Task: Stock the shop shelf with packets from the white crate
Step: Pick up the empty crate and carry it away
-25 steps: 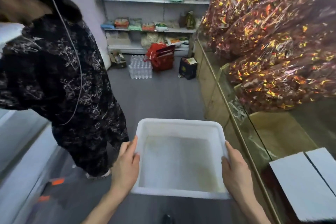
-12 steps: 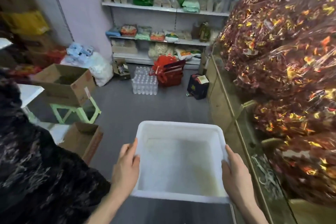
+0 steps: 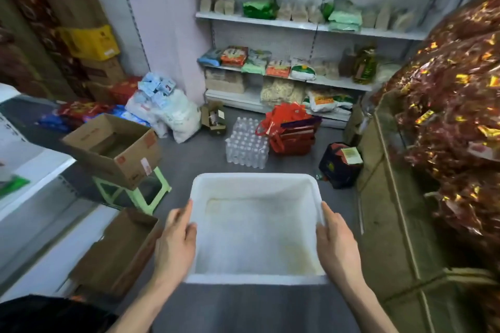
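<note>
Holding the white crate (image 3: pixel 254 186) over the grey floor (image 3: pixel 189 165), between both hands.
Gripped at its left rim by the left hand (image 3: pixel 176 246), at its right rim by the right hand (image 3: pixel 338 246), thumbs over the edge; shelf (image 3: pixel 297 25) well ahead.

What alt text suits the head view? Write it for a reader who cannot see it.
An empty white crate is held by its side rims, left hand on one and right hand on the other, above a grey shop floor. Ahead, a white shelf holds packets; a pack of water bottles and red bags sit on the floor before it.
</note>
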